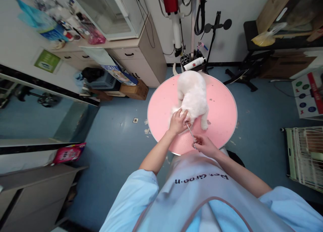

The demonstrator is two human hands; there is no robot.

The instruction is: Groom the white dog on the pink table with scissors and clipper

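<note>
Dog (193,90), white, on a round pink surface (158,107): probably light, soft-coated, liable to shift; best steadied at the head. Apron (199,169): lettering reads "Pet Groo", end unclear. Bag (116,68): label seemingly ending "URAL". Left hand (178,122): fingers grasping the dog's head. Right hand (204,145): fingers closed around scissors (191,132).

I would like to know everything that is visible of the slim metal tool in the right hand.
The slim tool is straight, silvery and looks like metal. Its rear end, apparently with finger loops, is held in the right hand, whose fingers partly cover it. The narrow shaft slants forward and to the left over the pink table. Its tip reaches the white animal beside the left hand; exact contact is too small to tell.
</note>
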